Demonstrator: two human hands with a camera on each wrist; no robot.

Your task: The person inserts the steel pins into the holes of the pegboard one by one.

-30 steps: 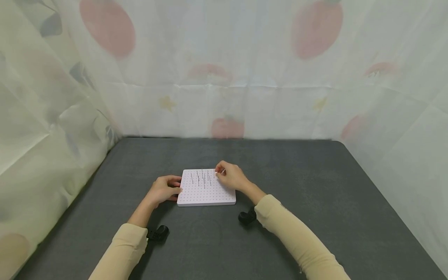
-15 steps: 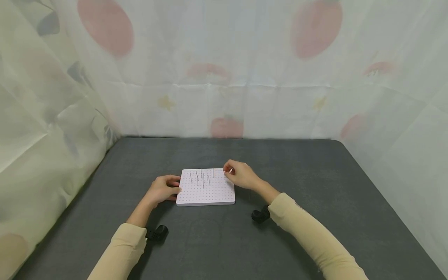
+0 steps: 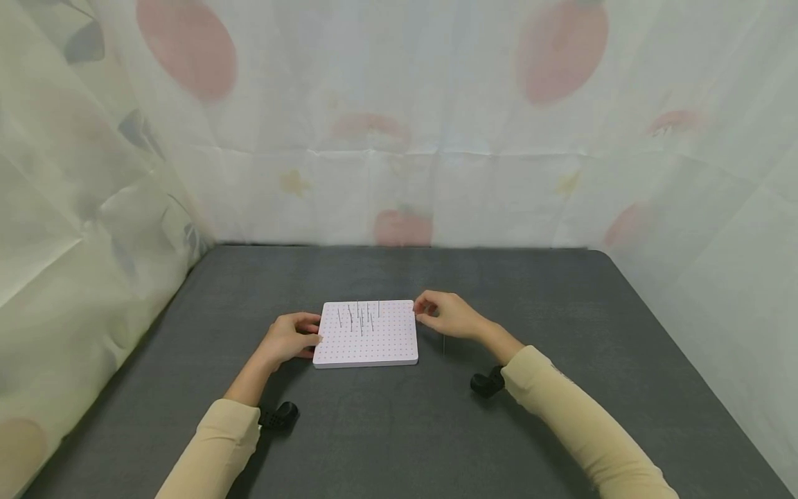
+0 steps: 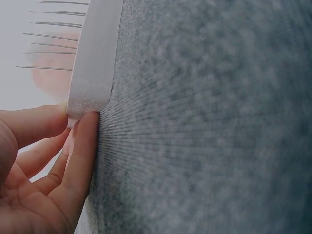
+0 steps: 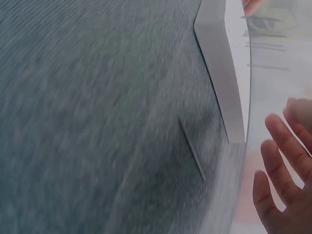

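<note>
A white pegboard [image 3: 368,350] with rows of small holes lies on the dark table. Several thin metal pins [image 4: 46,68] stand in its far part. My left hand [image 3: 291,339] holds the board's left edge, thumb at the top and fingers against the side and lower edge, as the left wrist view shows. Just off the board's right edge hovers my right hand [image 3: 451,315], fingers loosely bent and nothing seen between them. One loose pin [image 5: 191,148] lies on the table below that hand, right of the board.
The grey-black tabletop [image 3: 386,436] spreads around the board. A pale curtain [image 3: 492,201] with fruit prints hangs behind it, and more cloth [image 3: 93,242] hangs at the left. Black wrist cameras [image 3: 280,416] sit at both cuffs.
My right hand has let go of a pin standing at the board's far side and moved right, past the board's edge. The loose pin has come into view. My left hand stays put.
</note>
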